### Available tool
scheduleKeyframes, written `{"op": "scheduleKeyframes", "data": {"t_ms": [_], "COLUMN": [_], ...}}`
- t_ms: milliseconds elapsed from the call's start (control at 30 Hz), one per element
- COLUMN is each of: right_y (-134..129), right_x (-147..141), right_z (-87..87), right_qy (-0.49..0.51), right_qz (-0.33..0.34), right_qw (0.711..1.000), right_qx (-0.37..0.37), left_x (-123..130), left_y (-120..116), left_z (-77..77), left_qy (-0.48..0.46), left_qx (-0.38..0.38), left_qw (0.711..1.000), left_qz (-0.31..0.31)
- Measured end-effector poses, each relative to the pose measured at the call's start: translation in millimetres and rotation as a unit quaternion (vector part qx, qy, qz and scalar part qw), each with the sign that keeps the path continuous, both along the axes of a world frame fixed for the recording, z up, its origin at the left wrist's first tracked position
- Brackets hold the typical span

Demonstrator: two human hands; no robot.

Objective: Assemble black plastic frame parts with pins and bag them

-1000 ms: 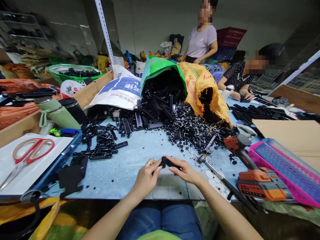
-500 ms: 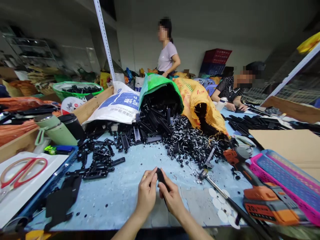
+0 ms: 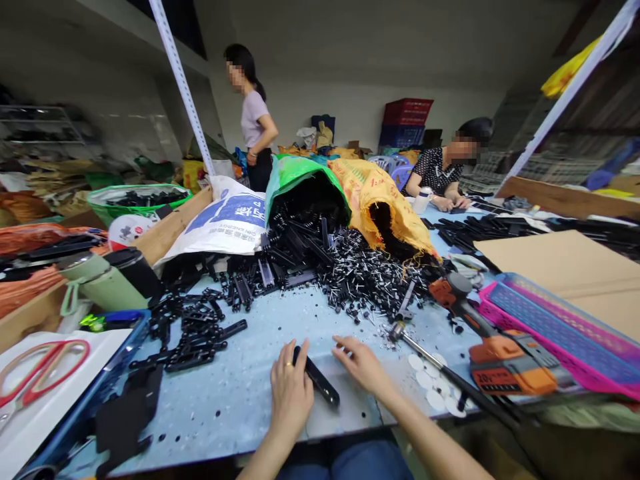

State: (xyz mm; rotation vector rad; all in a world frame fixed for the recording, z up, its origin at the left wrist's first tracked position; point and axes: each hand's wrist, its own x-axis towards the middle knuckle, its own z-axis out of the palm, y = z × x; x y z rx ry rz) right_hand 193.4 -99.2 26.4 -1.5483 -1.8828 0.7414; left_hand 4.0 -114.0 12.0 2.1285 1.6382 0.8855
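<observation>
A long black plastic piece [image 3: 321, 381] with rounded ends lies slantwise on the blue tabletop [image 3: 240, 400] before me. My left hand [image 3: 291, 388], a ring on one finger, holds the far end of this piece between thumb and fingers. To its right, my right hand [image 3: 364, 365] hovers apart from the piece, fingers spread and holding nothing. Beyond both hands is a heap of black-headed screws [image 3: 363, 273]. Black plastic linkage parts [image 3: 195, 327] are piled to the left. Near the right hand, a hammer [image 3: 399, 331] lies with its handle toward me.
An orange cordless drill [image 3: 510, 363] and pink basket [image 3: 555, 360] stand right. White discs [image 3: 434, 383] lie near the hammer. Green bag [image 3: 300, 170] and yellow sack [image 3: 370, 180] open toward me. Left are scissors [image 3: 43, 373] and a green tumbler [image 3: 103, 280]. A co-worker [image 3: 435, 170] sits opposite; another person [image 3: 256, 120] stands behind.
The black piece has gone from being held upright in both hands to lying lower on the table. My right hand has let go and moved right. The standing person has moved left.
</observation>
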Motion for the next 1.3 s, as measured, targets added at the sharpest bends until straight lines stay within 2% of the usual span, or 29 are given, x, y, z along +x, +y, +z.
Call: {"op": "scheduleKeyframes", "data": {"t_ms": [67,100,133,200,267,367,467,567,667,767,833,933,1067,1167,1300], "right_y": [9.5,15.3,21.5,34.6,47.6,65.1,76.1,71.6,47.5,13.1,-6.6,-22.0,-22.9,-23.0,-26.4], "right_x": [36.7,55.9,74.8,110.0,139.8,171.6,183.2,166.5,123.6,76.9,55.5,40.2,32.5,26.7,20.4], "right_z": [2.8,4.2,5.7,8.6,11.3,16.5,29.0,47.9,58.7,51.8,41.1,25.7,14.7,14.1,22.2], "right_qy": [-0.082,-0.145,-0.218,-0.349,-0.420,-0.447,-0.465,-0.484,-0.480,-0.455,-0.435,-0.405,-0.398,-0.398,-0.406], "right_qz": [-0.068,-0.109,-0.149,-0.209,-0.223,-0.176,-0.107,-0.031,0.086,0.214,0.261,0.285,0.291,0.266,0.235], "right_qw": [0.994,0.983,0.964,0.912,0.877,0.874,0.875,0.863,0.850,0.855,0.858,0.865,0.867,0.876,0.880], "right_qx": [0.017,0.028,0.039,0.056,0.065,0.072,0.082,0.140,0.201,0.131,0.078,0.075,0.071,0.061,0.076], "left_x": [-2.6,-3.7,-4.7,-6.6,-8.6,-10.6,-9.9,-6.6,-2.0,0.8,0.8,-0.2,1.0,2.3,0.8], "left_y": [4.2,7.5,11.0,16.6,18.8,16.6,12.9,12.4,16.5,22.3,25.0,26.2,25.5,24.9,23.2], "left_z": [8.1,12.2,15.8,20.5,22.7,24.0,23.7,20.6,15.4,11.3,10.7,12.7,17.4,19.9,20.9], "left_qy": [0.115,0.160,0.197,0.259,0.303,0.338,0.347,0.313,0.256,0.221,0.200,0.180,0.169,0.162,0.151], "left_qx": [0.003,-0.001,-0.006,-0.015,-0.020,-0.022,-0.037,-0.057,-0.062,-0.073,-0.083,-0.099,-0.112,-0.106,-0.099], "left_qw": [0.980,0.962,0.947,0.934,0.932,0.928,0.926,0.935,0.940,0.941,0.943,0.942,0.942,0.948,0.957], "left_qz": [-0.159,-0.220,-0.253,-0.245,-0.198,-0.155,-0.143,-0.158,-0.215,-0.245,-0.253,-0.265,-0.266,-0.252,-0.229]}}
